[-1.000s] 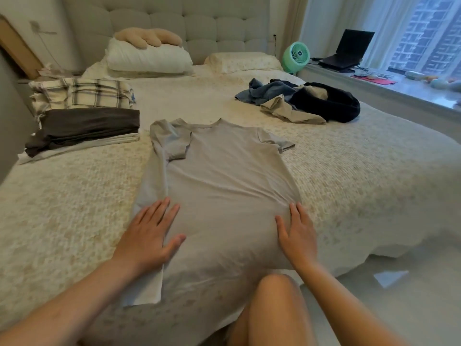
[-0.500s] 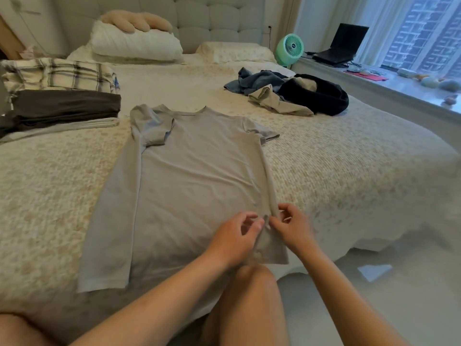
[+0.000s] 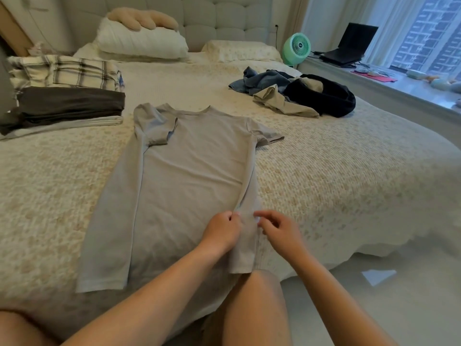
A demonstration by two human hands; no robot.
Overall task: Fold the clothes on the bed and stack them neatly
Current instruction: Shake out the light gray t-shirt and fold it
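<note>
A grey T-shirt [image 3: 179, 176] lies spread on the bed [image 3: 349, 176], collar toward the headboard, its left side folded inward. My left hand [image 3: 220, 232] pinches the shirt's lower right edge, lifting a small ridge of cloth. My right hand [image 3: 279, 229] is just to its right with curled fingers at the same edge; it is blurred, so its hold is unclear. A stack of folded clothes [image 3: 62, 101] sits at the left, with a plaid piece on top. A heap of unfolded clothes [image 3: 296, 94] lies at the far right of the bed.
Pillows [image 3: 142, 41] lean at the headboard. A green fan [image 3: 296, 47] and a laptop [image 3: 349, 44] stand on the window ledge at the right. My knee [image 3: 254, 308] presses against the bed's front edge. Pale floor [image 3: 399, 295] lies to the right.
Both hands left the flat shirt hem and came together at its lower right edge, fingers curling. The left side fold lies in place; the view shifted right.
</note>
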